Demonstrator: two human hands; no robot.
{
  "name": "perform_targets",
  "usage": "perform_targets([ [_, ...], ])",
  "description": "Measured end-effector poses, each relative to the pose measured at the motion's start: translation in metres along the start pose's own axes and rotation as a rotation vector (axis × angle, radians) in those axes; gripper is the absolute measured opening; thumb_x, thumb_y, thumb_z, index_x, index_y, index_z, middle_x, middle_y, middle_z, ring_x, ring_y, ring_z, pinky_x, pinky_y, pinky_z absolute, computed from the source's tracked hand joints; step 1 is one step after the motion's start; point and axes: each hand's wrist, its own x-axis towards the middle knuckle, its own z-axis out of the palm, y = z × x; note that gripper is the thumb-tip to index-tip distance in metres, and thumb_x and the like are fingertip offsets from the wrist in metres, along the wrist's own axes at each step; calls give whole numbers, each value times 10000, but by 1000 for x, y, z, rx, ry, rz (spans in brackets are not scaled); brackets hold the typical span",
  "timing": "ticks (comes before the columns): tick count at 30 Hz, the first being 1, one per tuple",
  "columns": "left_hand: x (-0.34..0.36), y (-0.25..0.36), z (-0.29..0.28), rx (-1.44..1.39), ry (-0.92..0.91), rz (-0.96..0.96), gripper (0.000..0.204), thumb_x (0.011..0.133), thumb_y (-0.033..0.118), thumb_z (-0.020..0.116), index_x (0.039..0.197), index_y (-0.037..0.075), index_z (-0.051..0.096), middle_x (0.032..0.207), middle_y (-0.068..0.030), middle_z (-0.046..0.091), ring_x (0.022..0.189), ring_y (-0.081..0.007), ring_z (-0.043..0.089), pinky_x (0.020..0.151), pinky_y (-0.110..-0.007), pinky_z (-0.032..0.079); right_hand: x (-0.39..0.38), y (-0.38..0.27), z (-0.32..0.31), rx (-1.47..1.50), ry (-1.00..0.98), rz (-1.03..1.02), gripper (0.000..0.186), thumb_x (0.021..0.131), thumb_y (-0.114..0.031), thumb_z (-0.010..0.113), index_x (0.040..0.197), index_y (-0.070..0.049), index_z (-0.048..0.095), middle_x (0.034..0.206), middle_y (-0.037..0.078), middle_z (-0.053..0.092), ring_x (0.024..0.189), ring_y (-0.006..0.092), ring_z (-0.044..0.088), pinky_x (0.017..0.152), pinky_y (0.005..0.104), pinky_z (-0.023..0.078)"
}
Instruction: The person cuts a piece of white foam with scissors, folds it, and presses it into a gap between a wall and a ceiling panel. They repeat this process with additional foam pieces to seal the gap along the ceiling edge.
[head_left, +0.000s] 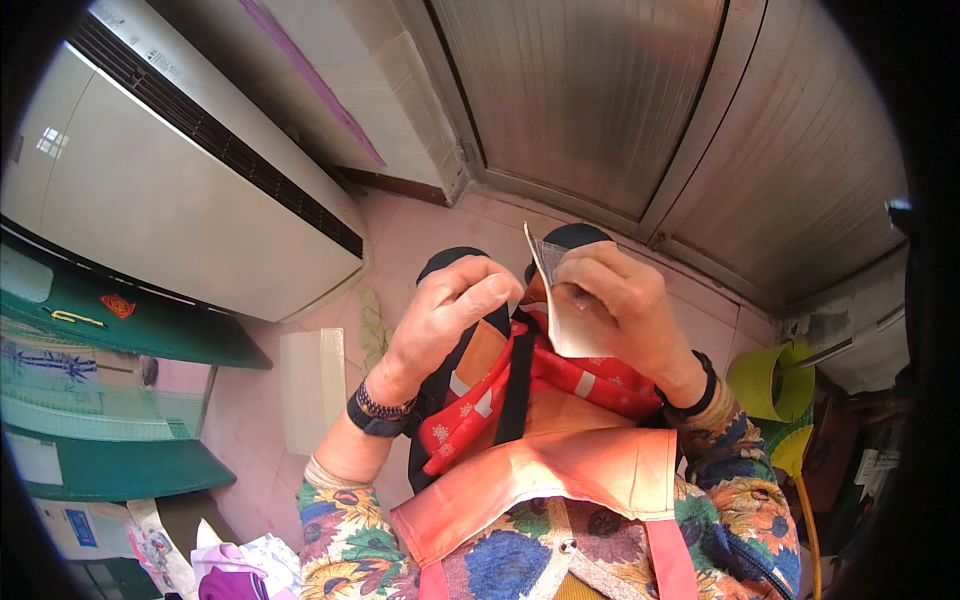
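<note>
Though narrow, right grip point(622, 292) on packet point(562, 325)

White appliance point(200, 180) near green shelves point(180, 340); yellow-green container point(757, 385)

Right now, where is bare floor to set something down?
Pink floor shows between the white appliance and ribbed door panels, and between the green shelves and pale slab. Crowded: around the green bin and the red fabric.
</note>
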Motion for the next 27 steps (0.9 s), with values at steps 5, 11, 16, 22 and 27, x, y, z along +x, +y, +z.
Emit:
perform_targets([
  [5, 17, 7, 3, 47, -71, -192, 318, 867, 298, 696, 859, -17, 652, 781, 3, 608, 732, -61, 531, 661, -229, 441, -2, -6, 9, -91, -1, -78, 230, 670, -32, 727, 872, -62, 621, 821, 88, 613, 743, 278, 632, 610, 360, 509],
  [11, 16, 2, -1, 25, -156, -307, 152, 861, 159, 656, 885, 12, 625, 844, 23, 590, 803, -49, 524, 732, -203, 423, -5, -4, 12, 4, -32, 14, 190, 712, 6, 699, 871, -39, 605, 797, 98, 600, 725, 286, 629, 608, 364, 497],
  [16, 9, -8, -2, 24, -140, -251, 126, 854, 135, 643, 858, 21, 589, 818, 36, 565, 779, -37, 502, 703, -203, 411, -8, 0, 7, 225, -4, 219, 86, 798, -7, 680, 847, -9, 609, 734, 112, 591, 658, 254, 594, 578, 335, 458],
  [22, 0, -17, 0, -277, -186, -186, 156, 849, 138, 607, 932, 8, 581, 820, 33, 544, 736, -38, 484, 643, -203, 410, -12, 10, 14, 495, 119, 534, 174, 939, -159, 619, 874, 2, 625, 709, 31, 549, 659, 97, 482, 614, 231, 400],
  [27, -13, -10, 9, -549, -204, -244, 369, 791, 151, 602, 1072, -89, 600, 912, -86, 657, 801, -151, 617, 778, -261, 482, -16, 17, 18, 787, 192, 626, 222, 984, -202, 566, 924, 3, 629, 795, -26, 581, 703, 48, 478, 636, 203, 401],
])
